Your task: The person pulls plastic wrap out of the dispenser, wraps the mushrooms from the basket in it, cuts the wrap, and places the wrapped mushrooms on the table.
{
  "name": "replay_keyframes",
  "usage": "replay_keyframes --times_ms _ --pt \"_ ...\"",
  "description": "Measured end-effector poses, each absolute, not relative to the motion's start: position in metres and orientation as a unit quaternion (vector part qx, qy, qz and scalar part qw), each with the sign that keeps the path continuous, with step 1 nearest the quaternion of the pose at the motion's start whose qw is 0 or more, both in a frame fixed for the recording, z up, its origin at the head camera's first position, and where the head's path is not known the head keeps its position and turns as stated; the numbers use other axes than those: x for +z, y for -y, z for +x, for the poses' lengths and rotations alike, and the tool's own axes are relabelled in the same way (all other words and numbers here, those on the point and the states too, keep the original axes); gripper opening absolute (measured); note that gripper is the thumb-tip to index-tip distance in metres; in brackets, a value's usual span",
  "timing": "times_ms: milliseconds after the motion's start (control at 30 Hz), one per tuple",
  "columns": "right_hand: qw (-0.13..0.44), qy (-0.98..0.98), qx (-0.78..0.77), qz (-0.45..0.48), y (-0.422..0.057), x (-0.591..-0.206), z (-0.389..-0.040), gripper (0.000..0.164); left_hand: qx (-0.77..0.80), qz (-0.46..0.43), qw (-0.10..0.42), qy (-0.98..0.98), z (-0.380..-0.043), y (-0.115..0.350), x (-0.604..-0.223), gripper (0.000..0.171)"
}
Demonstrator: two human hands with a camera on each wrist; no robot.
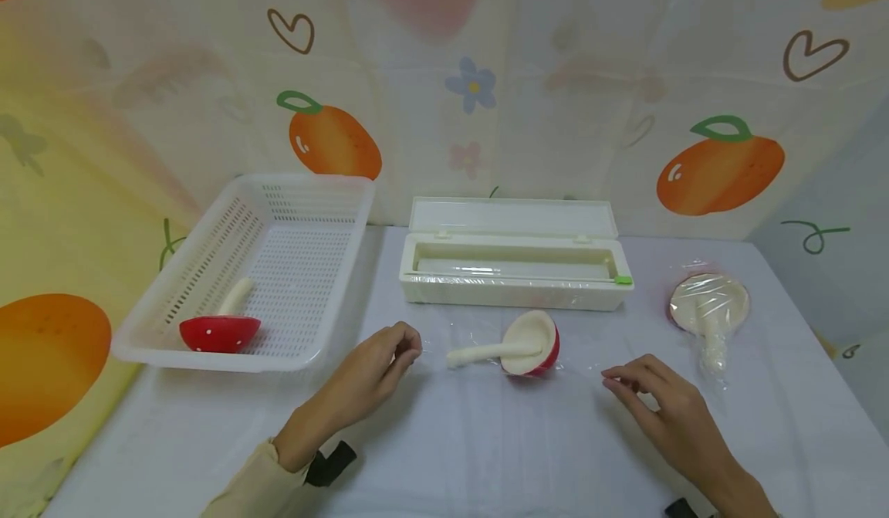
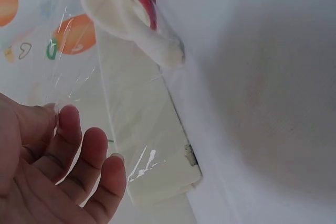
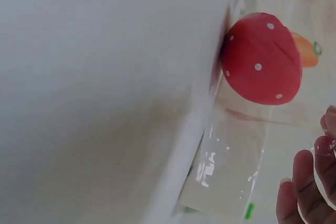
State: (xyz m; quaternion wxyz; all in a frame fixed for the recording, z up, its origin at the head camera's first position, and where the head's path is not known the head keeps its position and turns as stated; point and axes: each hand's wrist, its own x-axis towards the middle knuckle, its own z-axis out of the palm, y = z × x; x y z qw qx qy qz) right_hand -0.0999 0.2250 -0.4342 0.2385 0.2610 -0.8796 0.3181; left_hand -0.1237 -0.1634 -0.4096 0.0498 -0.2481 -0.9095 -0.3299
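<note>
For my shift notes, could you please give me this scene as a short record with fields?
left hand: pinches the left edge of the cling film
right hand: fingers at the film's right edge
middle mushroom: lies on its side on the film
film box: lid open, behind the mushroom
basket: holds one red mushroom
wrapped mushroom: on the table, far right

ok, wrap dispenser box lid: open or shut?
Open. The cling-film dispenser box has its lid tilted back, with the inner trough exposed.
</note>
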Motion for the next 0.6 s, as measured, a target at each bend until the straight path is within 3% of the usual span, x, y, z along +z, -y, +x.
replay_keyframes --times_ms 100,500,600 --pt "0.244 0.89 0.308 0.233 -0.221 -0.432 -0.107 0.038 -0.339 -0.235 0.054 0.909 -0.13 0.161 -0.411 0.004" --pt "0.288 0.868 0.346 0.209 -0.211 -0.433 -0.141 0.03 -0.36 -0.206 0.061 0.908 -0.16 0.153 -0.417 0.0" --pt "0.279 0.866 0.363 0.198 -0.209 -0.435 -0.147 0.028 -0.359 -0.208 0.077 0.906 -0.167 0.151 -0.42 0.007"
